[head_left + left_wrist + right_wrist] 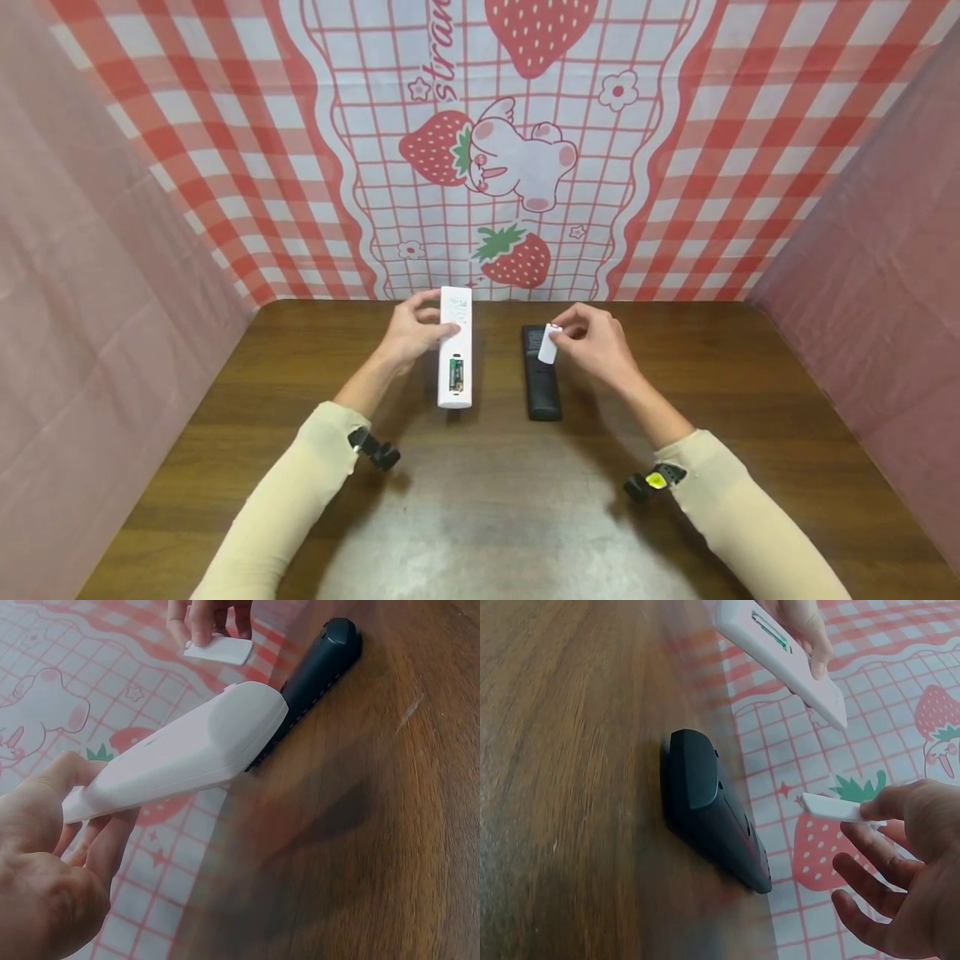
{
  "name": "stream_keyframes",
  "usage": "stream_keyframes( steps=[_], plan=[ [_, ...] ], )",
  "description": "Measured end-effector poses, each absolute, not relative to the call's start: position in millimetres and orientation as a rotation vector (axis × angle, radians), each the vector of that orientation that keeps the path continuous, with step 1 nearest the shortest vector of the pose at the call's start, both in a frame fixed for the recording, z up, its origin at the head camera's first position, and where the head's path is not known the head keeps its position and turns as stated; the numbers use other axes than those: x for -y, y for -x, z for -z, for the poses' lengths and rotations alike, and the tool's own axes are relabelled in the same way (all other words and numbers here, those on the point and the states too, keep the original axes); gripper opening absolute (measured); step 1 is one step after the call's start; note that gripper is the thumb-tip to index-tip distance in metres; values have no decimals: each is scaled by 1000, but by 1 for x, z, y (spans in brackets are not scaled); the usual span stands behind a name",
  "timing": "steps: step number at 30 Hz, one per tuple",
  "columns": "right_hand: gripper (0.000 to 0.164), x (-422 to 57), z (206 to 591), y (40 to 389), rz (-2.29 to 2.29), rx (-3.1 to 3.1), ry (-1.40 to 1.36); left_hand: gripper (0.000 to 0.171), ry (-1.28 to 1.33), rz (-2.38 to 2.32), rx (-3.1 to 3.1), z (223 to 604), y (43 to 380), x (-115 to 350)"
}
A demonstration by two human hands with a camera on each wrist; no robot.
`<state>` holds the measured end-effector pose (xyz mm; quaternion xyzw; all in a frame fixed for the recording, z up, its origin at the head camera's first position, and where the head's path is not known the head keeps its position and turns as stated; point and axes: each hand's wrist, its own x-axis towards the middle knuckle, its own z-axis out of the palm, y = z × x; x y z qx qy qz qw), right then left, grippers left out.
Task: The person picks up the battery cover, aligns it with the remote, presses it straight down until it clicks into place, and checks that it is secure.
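A white remote control (455, 342) is gripped in my left hand (411, 333), raised off the table with its back toward the head camera. Its battery compartment (457, 375) is uncovered, and batteries show inside. Between thumb and fingers, my right hand (597, 343) pinches a small white battery cover (550, 344), apart from the white remote. Beneath the cover, a black remote control (543, 392) lies on the table. The right wrist view shows the cover (836, 808) edge-on. In the left wrist view the white remote (187, 746) hides part of the black one (322, 671).
Both remotes are over a brown wooden table (480, 500). A red-and-white strawberry-print cloth (517, 150) hangs behind the table. Pink fabric walls (97, 275) stand at the left and right. Each wrist carries a strapped black camera (385, 455).
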<state>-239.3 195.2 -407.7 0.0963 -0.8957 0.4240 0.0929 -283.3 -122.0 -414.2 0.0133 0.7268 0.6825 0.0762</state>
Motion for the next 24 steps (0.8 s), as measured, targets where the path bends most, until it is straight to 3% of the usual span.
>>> stream_keyframes(
  steps=[24],
  plan=[
    [16,-209,411,237,-1256,2654,-263,79,-7,-2038,-2183,412,286,113]
  ],
)
